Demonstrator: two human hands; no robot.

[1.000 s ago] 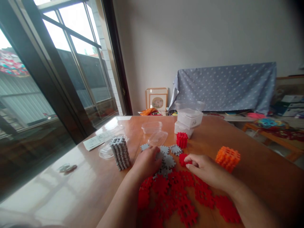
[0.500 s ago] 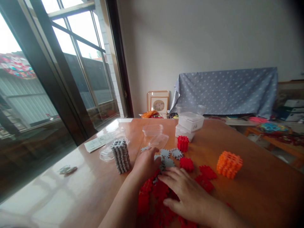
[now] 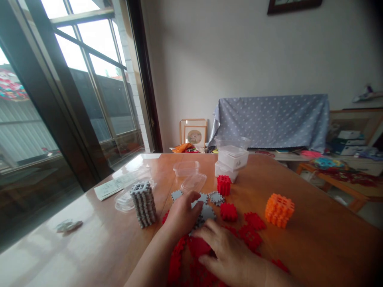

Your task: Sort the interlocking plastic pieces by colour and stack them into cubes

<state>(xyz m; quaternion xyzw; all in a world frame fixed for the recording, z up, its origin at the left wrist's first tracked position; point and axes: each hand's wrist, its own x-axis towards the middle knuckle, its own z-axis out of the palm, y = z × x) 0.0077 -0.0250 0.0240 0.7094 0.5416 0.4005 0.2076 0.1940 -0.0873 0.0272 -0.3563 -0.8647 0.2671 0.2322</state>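
My left hand (image 3: 184,211) is over the grey interlocking tiles (image 3: 208,212) in the middle of the table, its index finger bent and the thumb apart from it. Part of the grey tiles is hidden under it. Close by on the right, my right hand (image 3: 223,245) hovers low over red interlocking tiles (image 3: 199,247), fingers and thumb spread around the edge of one. Whether its fingertips touch that tile I cannot tell. More red tiles (image 3: 251,236) lie flat to the right. A tall stack of grey tiles (image 3: 143,205) stands left of my left hand.
An orange tile stack (image 3: 279,210) stands at the right, and a red stack (image 3: 224,185) farther back. White lidded boxes (image 3: 233,157) are piled behind it. A clear tub (image 3: 186,169), a clear lid (image 3: 194,182), a paper sheet (image 3: 108,188) and a small packet (image 3: 68,225) lie around.
The view has shifted, so the table's things appear farther left and slightly lower. My left hand's fingers have curled in more. My right hand stays over the red tiles.
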